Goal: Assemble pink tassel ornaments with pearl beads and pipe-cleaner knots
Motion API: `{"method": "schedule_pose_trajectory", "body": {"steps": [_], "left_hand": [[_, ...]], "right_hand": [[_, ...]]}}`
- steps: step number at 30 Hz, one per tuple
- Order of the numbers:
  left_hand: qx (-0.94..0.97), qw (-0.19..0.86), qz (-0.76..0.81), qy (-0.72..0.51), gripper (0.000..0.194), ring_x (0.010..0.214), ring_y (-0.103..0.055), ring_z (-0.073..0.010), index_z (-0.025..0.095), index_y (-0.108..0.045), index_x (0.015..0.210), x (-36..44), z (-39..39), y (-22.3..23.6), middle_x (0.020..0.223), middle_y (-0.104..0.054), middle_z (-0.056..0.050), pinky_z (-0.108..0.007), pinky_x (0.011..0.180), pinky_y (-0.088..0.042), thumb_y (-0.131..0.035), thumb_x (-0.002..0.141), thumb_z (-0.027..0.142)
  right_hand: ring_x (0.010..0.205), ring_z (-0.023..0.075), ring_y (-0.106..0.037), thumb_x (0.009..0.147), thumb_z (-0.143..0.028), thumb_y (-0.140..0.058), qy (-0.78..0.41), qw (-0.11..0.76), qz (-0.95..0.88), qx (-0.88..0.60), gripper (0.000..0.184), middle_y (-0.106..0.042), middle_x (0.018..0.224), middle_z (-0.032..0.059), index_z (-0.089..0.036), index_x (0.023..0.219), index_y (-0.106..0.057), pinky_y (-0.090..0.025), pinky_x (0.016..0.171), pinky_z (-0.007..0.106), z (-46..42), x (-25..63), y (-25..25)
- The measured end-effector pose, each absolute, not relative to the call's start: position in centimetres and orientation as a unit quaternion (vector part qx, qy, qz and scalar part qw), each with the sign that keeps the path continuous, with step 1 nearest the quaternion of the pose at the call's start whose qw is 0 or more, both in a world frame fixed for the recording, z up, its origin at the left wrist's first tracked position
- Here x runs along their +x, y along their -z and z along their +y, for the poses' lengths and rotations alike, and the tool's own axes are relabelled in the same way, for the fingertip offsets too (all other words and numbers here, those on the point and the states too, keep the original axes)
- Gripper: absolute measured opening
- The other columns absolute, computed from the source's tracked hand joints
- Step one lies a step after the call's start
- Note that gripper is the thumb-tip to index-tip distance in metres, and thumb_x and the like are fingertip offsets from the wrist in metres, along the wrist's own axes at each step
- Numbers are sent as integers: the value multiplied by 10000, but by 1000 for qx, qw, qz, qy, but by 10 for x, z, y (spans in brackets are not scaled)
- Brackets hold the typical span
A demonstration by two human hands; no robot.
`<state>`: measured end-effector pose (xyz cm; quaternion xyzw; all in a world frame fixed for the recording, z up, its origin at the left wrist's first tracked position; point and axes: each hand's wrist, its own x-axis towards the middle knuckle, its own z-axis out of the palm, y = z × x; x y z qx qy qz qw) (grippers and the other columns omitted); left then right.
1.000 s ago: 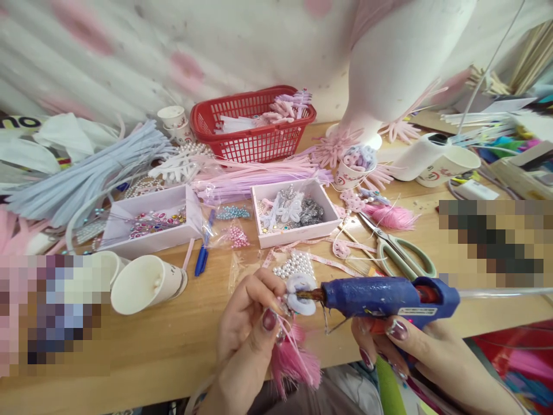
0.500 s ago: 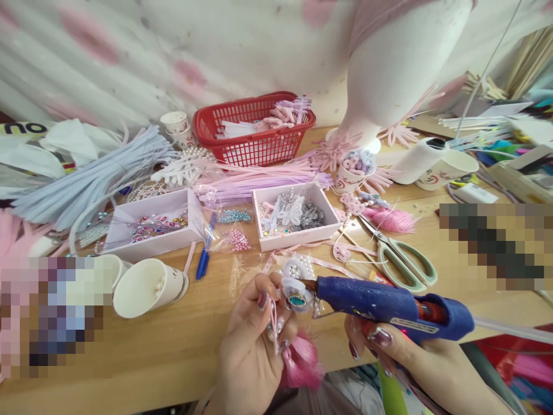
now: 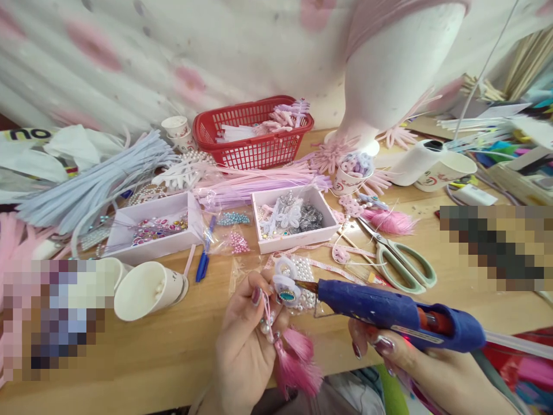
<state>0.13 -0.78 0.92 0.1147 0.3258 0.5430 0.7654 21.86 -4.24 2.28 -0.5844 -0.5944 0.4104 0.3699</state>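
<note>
A cloth with soft pink flowers [image 3: 93, 43] hangs behind a smooth wooden table [image 3: 173, 357]. The left hand [image 3: 248, 340] has its thumb and fingers pinched around a little charm [image 3: 286, 282]. The charm's fuzzy, pale purple loops poke up past the fingertips, with a shiny oval blue stone [image 3: 287, 296] in a beaded edge. A thin pink string and round, shiny beads sit by the palm, and a silky pink tassel [image 3: 298, 369] hangs just beside it. The right hand [image 3: 432, 369] is wrapped around the handle of a hard blue glue gun [image 3: 401, 314]. Its brown tip is right by the loops; I can't tell if it touches. Just past the left fingers lie round white pearls [image 3: 306, 297]. Past the glue gun are metal scissors [image 3: 404, 262] with pale green handles. Farther past both hands stands a red plastic basket [image 3: 259, 155] full of holes.
</note>
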Motion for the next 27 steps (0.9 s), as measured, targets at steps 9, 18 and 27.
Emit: {"method": "schedule_pose_trajectory", "body": {"steps": [9,18,27], "left_hand": [[354,685,309,-557,134,758,-574,-129,213,-721,844,-12,-13,-2,871,-558,-22,-200,660,-496,-740,916,325],[456,617,306,-564,130,787,-592,-146,223,-694,895,-15,-17,-4,877,-554,-22,-239,713,-517,-653,979,314],[489,596,302,-560,113,779,-562,-143,225,-675,911,-13,-18,-3,886,-544,-19,-238,693,-505,-648,981,310]], "right_hand": [[520,166,-653,902,-646,-649,-465,404,-622,-483,420,-691,633,17,-277,711,-706,-544,481,227,-37,222,-31],[559,176,-694,958,-547,-630,-472,391,-662,-431,303,-715,674,27,-310,787,-711,-583,527,238,-34,227,-31],[572,161,-688,965,-511,-641,-467,399,-665,-425,270,-711,691,19,-305,822,-740,-576,539,223,-34,228,-29]]}}
